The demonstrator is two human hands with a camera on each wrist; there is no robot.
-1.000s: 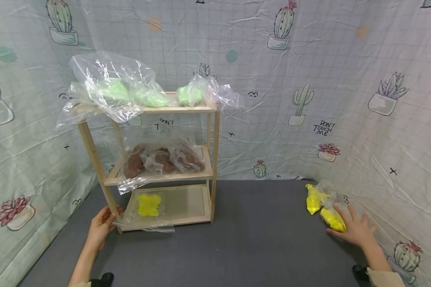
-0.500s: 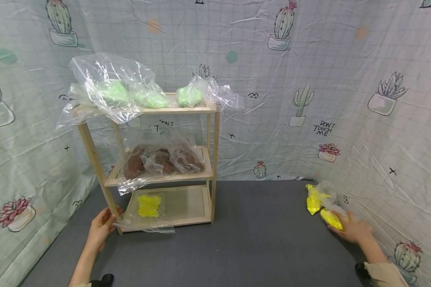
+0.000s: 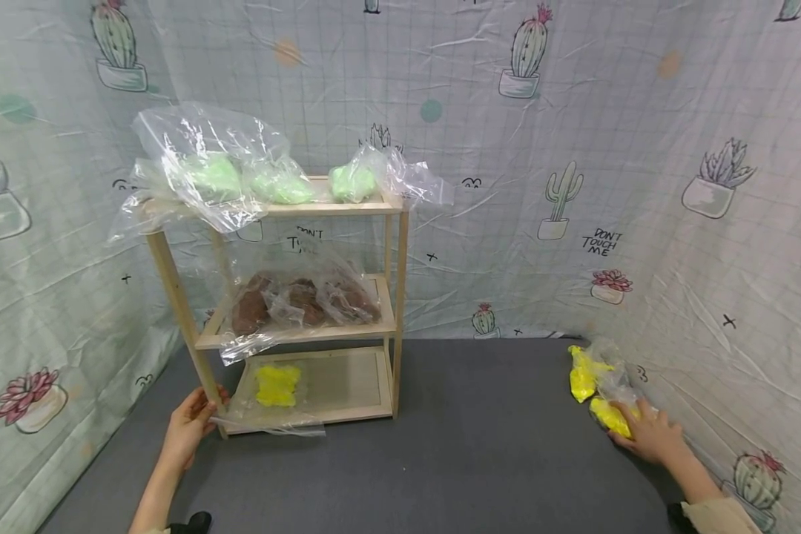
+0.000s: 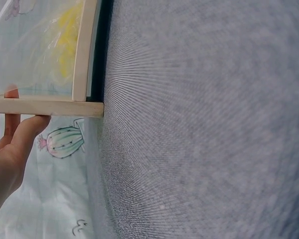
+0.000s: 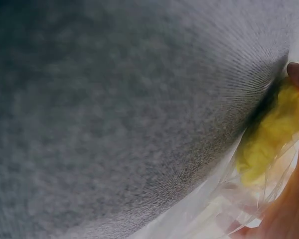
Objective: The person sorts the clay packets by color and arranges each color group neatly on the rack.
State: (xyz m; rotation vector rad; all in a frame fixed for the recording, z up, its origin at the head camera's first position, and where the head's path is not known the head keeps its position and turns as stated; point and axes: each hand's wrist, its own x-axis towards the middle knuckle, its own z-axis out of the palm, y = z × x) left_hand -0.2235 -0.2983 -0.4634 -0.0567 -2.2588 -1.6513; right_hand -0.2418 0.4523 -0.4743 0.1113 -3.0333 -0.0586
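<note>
My left hand (image 3: 185, 426) grips the left front post (image 3: 204, 371) of a wooden three-tier shelf, low down. In the left wrist view the thumb lies on one side of the post (image 4: 45, 106), with fingertips showing beyond it. At the far right, my right hand (image 3: 654, 437) holds a clear plastic bag with a yellow lump (image 3: 607, 417), which sits on the table. The right wrist view shows thumb and fingers around the yellow lump (image 5: 269, 134); part of the hand is cut off. Just behind lies a second yellow bag (image 3: 581, 374), near or touching the first.
Bags with pale green lumps (image 3: 283, 188) lie on the top tier, bags with brown lumps (image 3: 305, 302) on the middle one. A yellow bag (image 3: 277, 386) rests on the bottom tier's left. Cactus-print cloth (image 3: 494, 237) surrounds the grey table (image 3: 480, 445).
The spread fingers of my right hand have drawn in around the nearer yellow bag, which has shifted slightly toward me and left. My left hand stays on the post.
</note>
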